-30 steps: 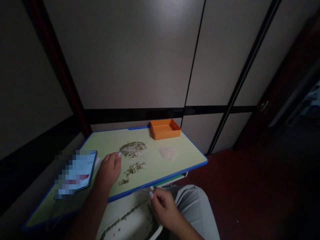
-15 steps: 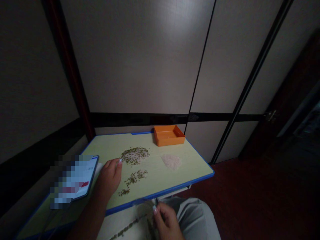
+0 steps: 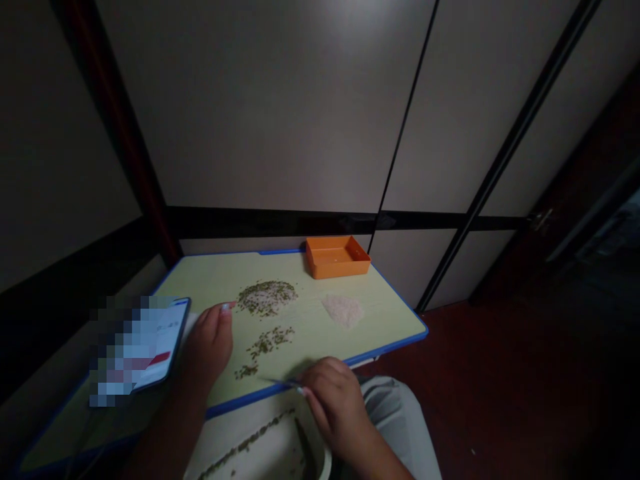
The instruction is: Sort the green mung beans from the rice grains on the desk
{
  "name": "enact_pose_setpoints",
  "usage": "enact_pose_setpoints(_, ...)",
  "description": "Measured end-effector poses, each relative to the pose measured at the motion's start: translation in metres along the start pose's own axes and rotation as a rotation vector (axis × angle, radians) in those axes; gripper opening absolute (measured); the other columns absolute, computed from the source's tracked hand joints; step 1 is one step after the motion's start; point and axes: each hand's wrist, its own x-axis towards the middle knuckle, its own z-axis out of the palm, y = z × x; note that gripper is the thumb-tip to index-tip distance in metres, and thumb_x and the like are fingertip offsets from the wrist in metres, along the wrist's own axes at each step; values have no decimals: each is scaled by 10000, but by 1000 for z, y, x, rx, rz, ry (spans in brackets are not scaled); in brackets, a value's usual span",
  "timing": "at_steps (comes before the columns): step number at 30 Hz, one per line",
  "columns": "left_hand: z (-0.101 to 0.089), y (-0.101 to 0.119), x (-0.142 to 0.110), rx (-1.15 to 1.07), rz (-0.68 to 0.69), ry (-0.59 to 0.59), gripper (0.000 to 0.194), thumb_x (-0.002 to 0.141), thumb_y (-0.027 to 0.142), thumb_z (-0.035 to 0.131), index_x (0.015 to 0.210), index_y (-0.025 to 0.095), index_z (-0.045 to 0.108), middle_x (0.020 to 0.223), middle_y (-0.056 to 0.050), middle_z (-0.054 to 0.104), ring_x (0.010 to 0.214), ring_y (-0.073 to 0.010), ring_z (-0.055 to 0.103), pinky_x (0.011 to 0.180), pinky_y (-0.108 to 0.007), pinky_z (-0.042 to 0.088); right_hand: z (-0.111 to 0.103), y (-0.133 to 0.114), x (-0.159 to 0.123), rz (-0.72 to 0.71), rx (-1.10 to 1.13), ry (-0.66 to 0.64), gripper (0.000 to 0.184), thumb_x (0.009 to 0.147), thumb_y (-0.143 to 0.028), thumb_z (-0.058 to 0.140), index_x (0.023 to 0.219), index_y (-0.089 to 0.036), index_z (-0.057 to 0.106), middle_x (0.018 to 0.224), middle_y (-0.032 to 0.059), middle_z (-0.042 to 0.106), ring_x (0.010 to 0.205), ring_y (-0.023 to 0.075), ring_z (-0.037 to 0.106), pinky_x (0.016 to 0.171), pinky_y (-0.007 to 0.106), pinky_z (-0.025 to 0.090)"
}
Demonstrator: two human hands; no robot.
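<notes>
My left hand [image 3: 213, 337] rests at the left of the table, its fingers closed together by a large pile [image 3: 267, 297] of mixed green and pale grains. Whether those fingers hold anything is hidden. Over the front edge, my right hand [image 3: 335, 393] grips a thin flat card-like piece [image 3: 280, 382], seen nearly edge-on and blurred. Left of that piece lie a small cluster of green grains [image 3: 247, 371] and a longer patch of green grains [image 3: 271, 341]. A separate pile of pale grains [image 3: 343, 311] lies to the right. Below the edge, a white container [image 3: 270, 457] has green grains inside.
An orange open box [image 3: 340, 268] stands at the table's back right. A lit tablet or phone [image 3: 157, 357], partly pixelated, leans at the left beside my forearm. The pale green tabletop [image 3: 215, 270] has a blue rim and stands against panelled doors.
My right hand has risen from above the white container to the table's front edge, bringing the thin piece with it. My left hand stays by the mixed pile. The view has shifted slightly.
</notes>
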Motion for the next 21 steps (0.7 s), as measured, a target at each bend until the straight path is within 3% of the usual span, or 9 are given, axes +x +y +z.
enact_pose_setpoints(3, -1, -1, 1, -1, -6, 4, 433, 985, 512, 350, 1044, 243, 683, 1221, -168, 772, 1241, -350, 702, 1163, -553, 539, 16, 12, 2, -110, -115, -4, 247, 1093, -256, 489, 1038, -215, 726, 878, 74, 811, 791, 205, 713, 747, 357, 539)
enact_pose_setpoints(6, 0, -6, 3, -18, 20, -1, 383, 976, 502, 389, 1021, 265, 687, 1184, -138, 782, 1208, -344, 717, 1151, -565, 555, 34, 28, 0, -107, -185, -52, 213, 1072, -230, 511, 1004, -226, 713, 876, 69, 815, 811, 199, 737, 808, 360, 552)
enact_pose_setpoints(9, 4, -15, 5, -51, 39, 30, 352, 982, 537, 410, 980, 317, 685, 1118, -89, 788, 1168, -349, 728, 1116, -589, 582, 45, 45, -5, -46, -265, -5, 175, 1055, -251, 549, 1019, -230, 719, 873, 70, 824, 804, 205, 760, 839, 367, 576)
enact_pose_setpoints(13, 9, -21, 6, -84, 62, 75, 313, 952, 589, 433, 961, 378, 664, 1009, -4, 771, 1133, -379, 729, 1079, -671, 594, 50, 61, -15, -15, -270, 63, 255, 1074, -339, 521, 1065, -209, 740, 924, 109, 838, 829, 216, 783, 789, 337, 621)
enact_pose_setpoints(21, 1, -8, 4, -19, 7, 12, 346, 976, 540, 397, 988, 318, 661, 1151, -61, 778, 1233, -328, 706, 1169, -580, 552, 49, 64, -18, 3, -254, 23, 260, 1046, -268, 515, 1056, -201, 765, 943, 131, 846, 871, 231, 815, 780, 341, 657)
